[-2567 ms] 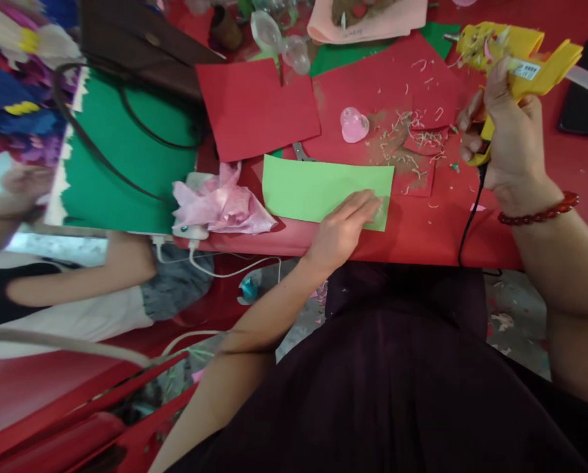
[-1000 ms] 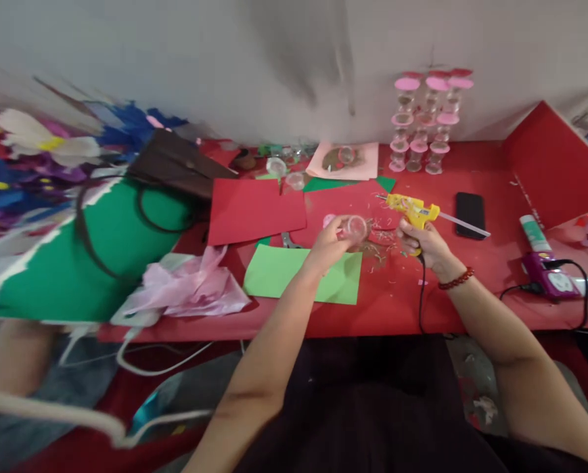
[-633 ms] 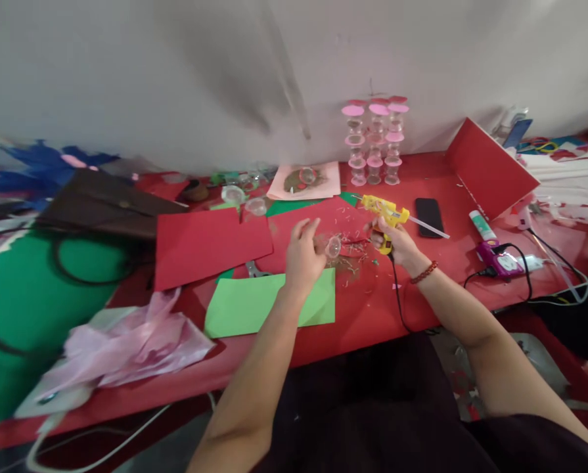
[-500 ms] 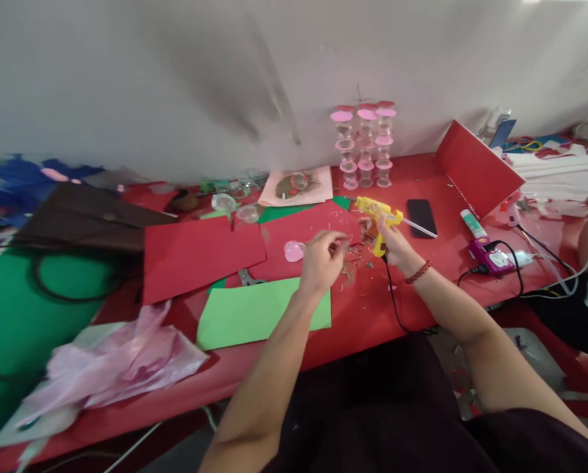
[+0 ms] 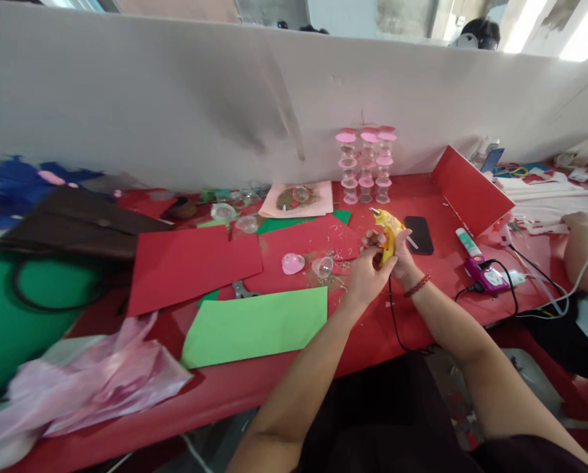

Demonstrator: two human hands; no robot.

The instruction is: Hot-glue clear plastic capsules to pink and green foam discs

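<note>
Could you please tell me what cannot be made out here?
Head view:
Yellow glue gun: handle partly covered by left hand and right hand.
Grey metal tool: partly under light-green card.
Green board: cut off by left edge.
White-and-green tube: print too small.

no lettering, number or sign is legible here.

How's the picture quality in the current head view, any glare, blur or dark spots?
Head view: harsh white glare at the top right corner; blurry dark streaks, perhaps shadows, on the wall; the pink plastic at lower left looks soft; the glue gun is recognizable, its fine detail smeared.
</note>
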